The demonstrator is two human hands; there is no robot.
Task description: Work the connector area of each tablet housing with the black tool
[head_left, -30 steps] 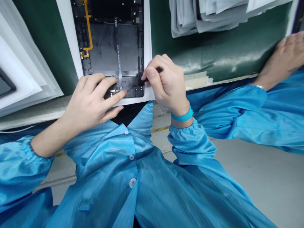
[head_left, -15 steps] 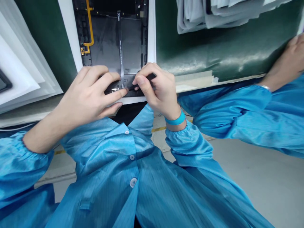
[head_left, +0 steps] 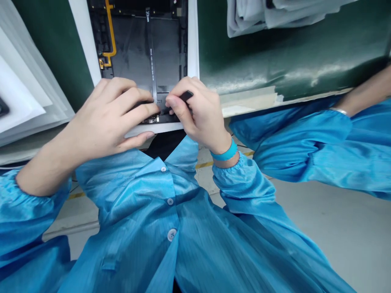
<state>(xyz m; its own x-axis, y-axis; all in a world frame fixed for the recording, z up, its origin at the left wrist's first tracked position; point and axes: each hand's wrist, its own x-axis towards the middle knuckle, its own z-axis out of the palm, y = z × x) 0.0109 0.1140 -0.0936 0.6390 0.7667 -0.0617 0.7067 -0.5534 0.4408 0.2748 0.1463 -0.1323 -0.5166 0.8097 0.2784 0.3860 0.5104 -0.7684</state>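
Observation:
An opened tablet-like device (head_left: 131, 44) lies in front of me, its dark inner side up. A long dark flat ribbon cable (head_left: 152, 61) runs down its middle, and an orange flex cable (head_left: 112, 36) lines its left side. My left hand (head_left: 113, 114) rests across the near left edge with fingers stretched out; the index fingertip presses by the lower end of the ribbon cable, beside a small circuit board (head_left: 152, 119). My right hand (head_left: 197, 112) pinches a slim black tool (head_left: 187, 96), slanting toward that same spot. The tool's tip is hidden among the fingers.
White sheeting (head_left: 194, 40) lies under the device on a green mat (head_left: 244, 65). Stacked white sleeves (head_left: 284, 18) sit at the upper right, with more white sleeves (head_left: 33, 81) at left. A co-worker's arm in a blue sleeve (head_left: 302, 142) is close on my right.
My left fingers have shifted slightly up and left, showing more of the small circuit board. My right hand with the black tool has moved slightly left. The whole view has shifted a little.

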